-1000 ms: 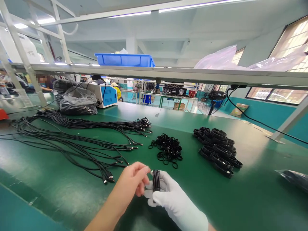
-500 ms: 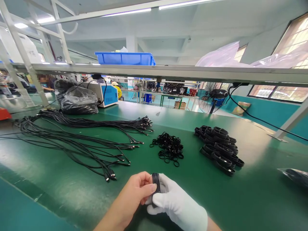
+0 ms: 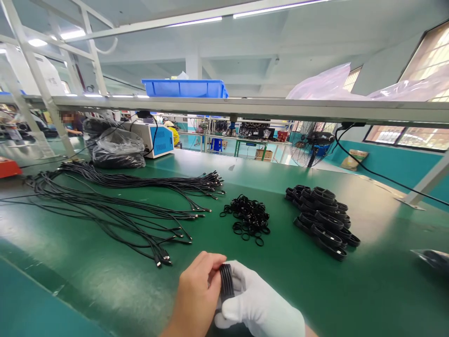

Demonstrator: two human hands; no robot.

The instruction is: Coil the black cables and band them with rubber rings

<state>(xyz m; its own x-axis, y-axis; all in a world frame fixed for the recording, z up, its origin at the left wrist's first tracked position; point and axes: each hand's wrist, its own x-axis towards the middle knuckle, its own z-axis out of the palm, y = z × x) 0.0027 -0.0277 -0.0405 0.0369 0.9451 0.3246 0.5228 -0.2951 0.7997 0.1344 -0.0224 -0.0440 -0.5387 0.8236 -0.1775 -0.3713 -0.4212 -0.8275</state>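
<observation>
A black cable wound into a tight coil (image 3: 227,281) is between my two hands, low in the middle of the view. My right hand (image 3: 254,297), in a white glove, grips it from the right with the thumb across its lower part. Bare, my left hand (image 3: 199,290) is closed at the coil's left side, its fingertips partly hidden behind. Beyond the hands lies a heap of small black rings (image 3: 248,215). To the left, loose straight black cables (image 3: 115,210) spread over the green table with their plugs pointing right. Several coiled cables (image 3: 324,215) are piled on the right.
A white-and-blue machine (image 3: 159,139) and a bagged bundle (image 3: 121,147) stand at the back left. Above the table's far side runs a shelf (image 3: 259,105) carrying a blue bin (image 3: 185,88). A plastic bag (image 3: 433,257) lies at the right edge.
My left hand has turned over, its back now facing me and its thumb no longer lying across the coil's front. My right hand keeps hold of the coil. The view has shifted slightly.
</observation>
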